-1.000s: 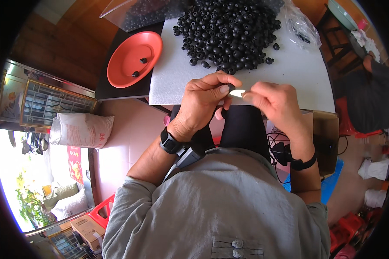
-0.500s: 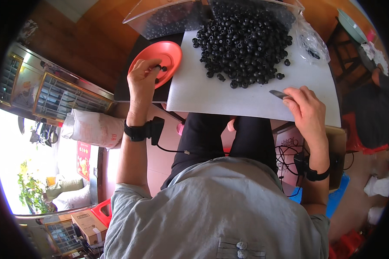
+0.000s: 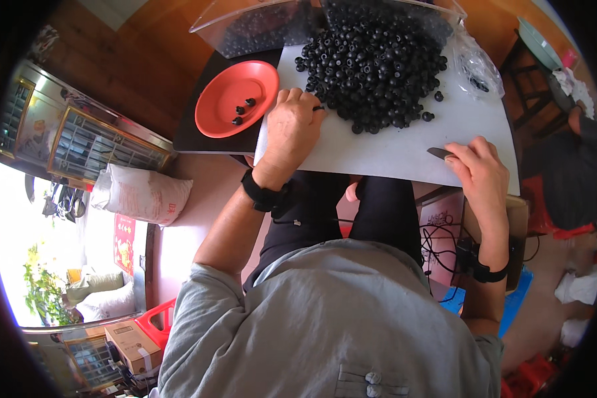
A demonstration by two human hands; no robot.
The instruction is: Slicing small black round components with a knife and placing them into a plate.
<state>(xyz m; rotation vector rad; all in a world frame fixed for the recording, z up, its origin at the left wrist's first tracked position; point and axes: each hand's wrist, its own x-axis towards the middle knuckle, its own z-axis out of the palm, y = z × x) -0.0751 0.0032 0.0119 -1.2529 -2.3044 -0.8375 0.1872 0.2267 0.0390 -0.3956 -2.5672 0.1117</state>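
A big heap of small black round pieces (image 3: 377, 61) lies on a white board (image 3: 391, 146). My left hand (image 3: 292, 129) rests on the board at the heap's near left edge, its fingertips pinching one black piece. A red plate (image 3: 235, 99) to the left holds three black pieces. My right hand (image 3: 481, 176) sits at the board's near right edge, closed on a small knife (image 3: 439, 153) whose grey blade points left.
A clear plastic tray (image 3: 259, 26) with more black pieces stands behind the heap. A clear plastic bag (image 3: 474, 66) lies at the board's right. A white sack (image 3: 142, 194) lies on the floor at the left. Cables (image 3: 444, 239) hang under the table.
My left hand moved from the red plate to the heap's edge and took hold of a black piece. My right hand stayed at the board's right edge with the knife.
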